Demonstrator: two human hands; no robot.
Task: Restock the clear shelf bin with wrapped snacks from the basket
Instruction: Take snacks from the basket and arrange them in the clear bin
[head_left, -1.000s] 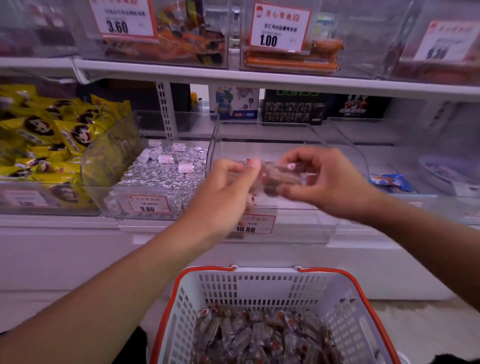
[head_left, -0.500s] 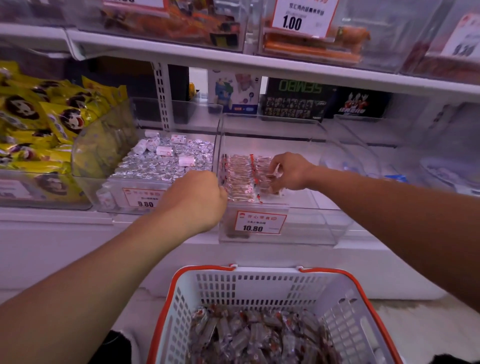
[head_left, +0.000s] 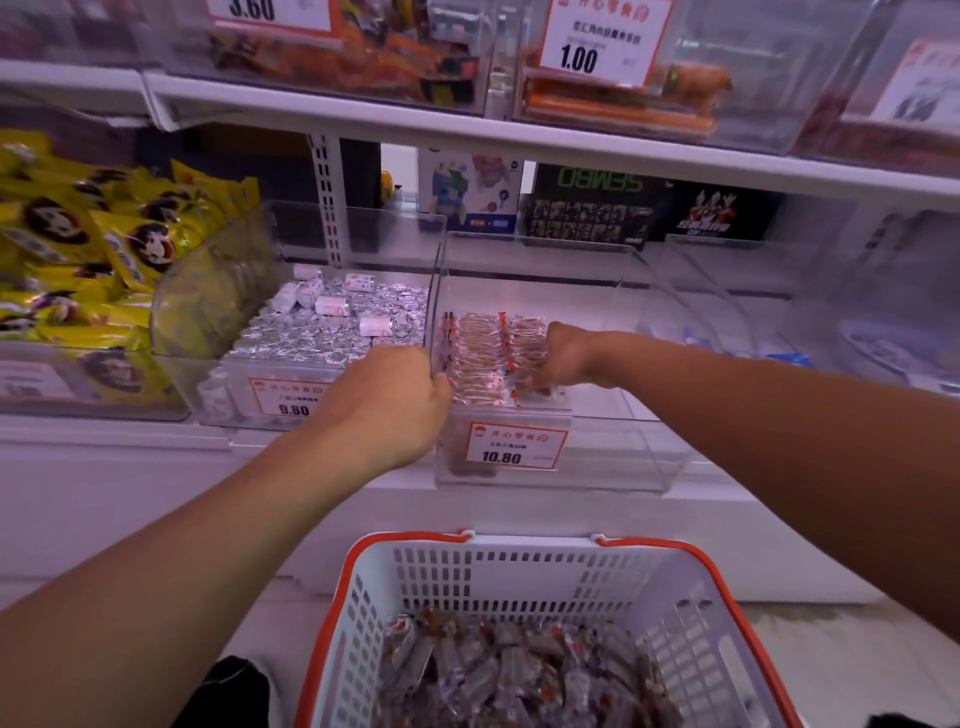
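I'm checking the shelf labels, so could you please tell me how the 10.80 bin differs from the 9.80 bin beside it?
The 10.80 bin holds rows of clear, red-edged wrapped snacks on its left side only; the 9.80 bin is filled across with silver foil pieces. Both are clear plastic with red-bordered price tags.

Two bare forearms with no sleeves, watch, rings or gloves visible, ending in the person's bare left hand (head_left: 387, 400) and bare right hand (head_left: 563, 356), with a patch of dark clothing fabric (head_left: 228, 691) showing at the bottom edge below the left arm.
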